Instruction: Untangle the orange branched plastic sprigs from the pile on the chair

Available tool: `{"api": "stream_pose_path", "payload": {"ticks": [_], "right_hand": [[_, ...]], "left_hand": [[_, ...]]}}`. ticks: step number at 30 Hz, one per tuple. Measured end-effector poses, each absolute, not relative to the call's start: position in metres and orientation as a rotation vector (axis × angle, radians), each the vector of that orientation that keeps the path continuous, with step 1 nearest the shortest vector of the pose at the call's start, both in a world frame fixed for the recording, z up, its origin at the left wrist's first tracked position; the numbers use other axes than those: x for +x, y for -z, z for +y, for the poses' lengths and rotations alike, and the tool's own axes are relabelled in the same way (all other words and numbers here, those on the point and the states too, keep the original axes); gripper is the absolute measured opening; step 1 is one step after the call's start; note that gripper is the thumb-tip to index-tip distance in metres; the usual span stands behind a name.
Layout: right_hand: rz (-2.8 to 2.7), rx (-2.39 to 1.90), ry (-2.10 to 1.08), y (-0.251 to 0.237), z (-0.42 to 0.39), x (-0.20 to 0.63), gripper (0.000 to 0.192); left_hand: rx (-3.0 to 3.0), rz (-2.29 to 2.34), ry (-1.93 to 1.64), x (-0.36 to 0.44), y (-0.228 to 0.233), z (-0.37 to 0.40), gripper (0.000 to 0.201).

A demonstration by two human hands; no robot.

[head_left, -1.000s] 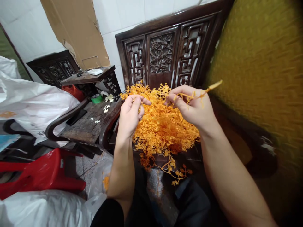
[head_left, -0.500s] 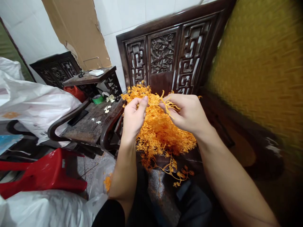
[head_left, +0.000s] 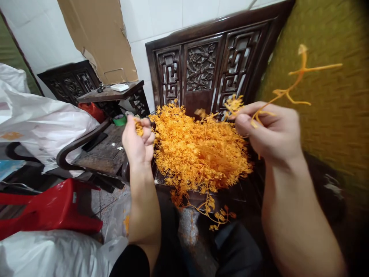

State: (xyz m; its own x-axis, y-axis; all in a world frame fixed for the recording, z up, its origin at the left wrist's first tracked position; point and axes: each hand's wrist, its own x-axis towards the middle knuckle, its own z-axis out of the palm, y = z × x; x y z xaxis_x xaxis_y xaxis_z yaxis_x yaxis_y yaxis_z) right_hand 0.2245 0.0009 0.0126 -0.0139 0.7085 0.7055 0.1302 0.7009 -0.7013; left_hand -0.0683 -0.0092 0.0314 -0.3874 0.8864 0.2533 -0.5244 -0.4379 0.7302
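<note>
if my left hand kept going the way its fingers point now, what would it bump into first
Probably the orange plastic sprig pile: the left hand, closed on a small orange piece, has its fingers curled toward the pile's near edge. Depth is unclear, so it might pass just above it.

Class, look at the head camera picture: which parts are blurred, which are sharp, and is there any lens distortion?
Head view: the yellow-green cushion and the orange stem in the right hand are smeared by motion; the orange sprig pile and carved chair back stay sharp; wide-angle bending stretches the forearms near the bottom edge.
</note>
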Motion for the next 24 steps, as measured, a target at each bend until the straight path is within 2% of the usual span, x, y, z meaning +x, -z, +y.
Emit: {"api": "stream_pose_path", "payload": {"ticks": [5,7,12,14,17,24], "right_hand": [[-1.762,-0.684,-0.626,-0.018,-0.009,0.197,0.028],[-1.848,-0.683,-0.619,-0.019,-0.012,0.189,0.029],[-1.997,-0.650,-0.602,-0.020,-0.012,0.184,0.044],[-2.047,-0.652,-0.614,-0.020,-0.013,0.182,0.047],[-2.069,-0.661,-0.621,-0.022,-0.015,0.178,0.049],[-2.068,-0.620,-0.636,-0.027,-0.020,0.174,0.045]], "left_hand": [[0.904,0.668,-1.653,-0.038,-0.023,-0.009,0.008],[1.003,0.675,-1.518,-0.032,-0.020,-0.012,0.015],[1.345,0.847,-1.338,-0.024,-0.017,-0.024,0.046],[1.550,0.906,-1.311,-0.021,-0.017,-0.028,0.048],[1.695,0.933,-1.377,-0.016,-0.016,-0.030,0.043],[1.392,0.949,-1.810,-0.018,-0.014,-0.020,0.036]]}}
